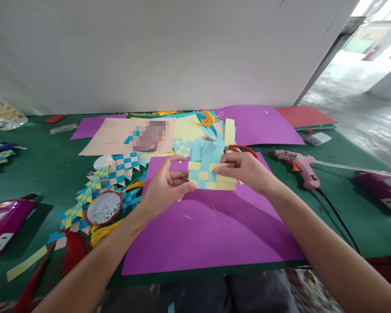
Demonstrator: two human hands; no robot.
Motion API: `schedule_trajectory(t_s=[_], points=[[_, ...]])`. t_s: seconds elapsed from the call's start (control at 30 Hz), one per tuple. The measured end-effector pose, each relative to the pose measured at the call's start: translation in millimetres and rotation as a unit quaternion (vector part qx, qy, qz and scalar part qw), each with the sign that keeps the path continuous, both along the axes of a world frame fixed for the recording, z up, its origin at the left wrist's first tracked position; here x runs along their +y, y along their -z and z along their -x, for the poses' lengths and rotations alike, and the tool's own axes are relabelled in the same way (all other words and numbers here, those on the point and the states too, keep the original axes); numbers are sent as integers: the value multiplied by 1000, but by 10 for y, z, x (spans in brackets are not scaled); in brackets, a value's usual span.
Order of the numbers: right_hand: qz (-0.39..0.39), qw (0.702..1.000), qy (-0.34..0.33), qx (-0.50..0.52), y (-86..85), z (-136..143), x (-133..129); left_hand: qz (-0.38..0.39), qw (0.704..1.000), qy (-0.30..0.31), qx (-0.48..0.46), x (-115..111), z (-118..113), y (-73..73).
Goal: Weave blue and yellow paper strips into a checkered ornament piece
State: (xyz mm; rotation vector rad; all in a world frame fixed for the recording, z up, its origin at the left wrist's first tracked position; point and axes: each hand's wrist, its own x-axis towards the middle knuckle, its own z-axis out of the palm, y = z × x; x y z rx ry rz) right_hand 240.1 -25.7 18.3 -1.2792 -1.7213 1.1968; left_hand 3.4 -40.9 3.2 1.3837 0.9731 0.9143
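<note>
Between my two hands is a woven paper piece [203, 175] of pale yellow and light blue strips in a checker pattern. Loose blue strip ends stick up from its top, and yellow ends reach out to the right. My left hand [171, 180] pinches its left edge with thumb and fingers. On the right side, my right hand [243, 168] grips the yellow strips, thumb in front. The piece is held above a purple paper sheet [211, 234]. Red-handled scissors [244, 149] lie just behind my right hand, partly hidden by it.
At right lies a pink glue gun [301, 167] with a trailing cord. Woven paper fish [101, 176], a dish of small beads [104, 208] and red tassels [74, 252] are at left. A purple power strip [14, 221] sits far left. A white wall [169, 56] stands behind the table.
</note>
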Motion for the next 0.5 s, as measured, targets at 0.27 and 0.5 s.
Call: schedule_trajectory(t_s=[0.27,0.5], points=[[-5,998,-27,-48,34,64,-27,76,995,-14,71,3,-74,0],[50,997,-48,-33,40,8,-47,44,990,23,131,-9,2,-40]])
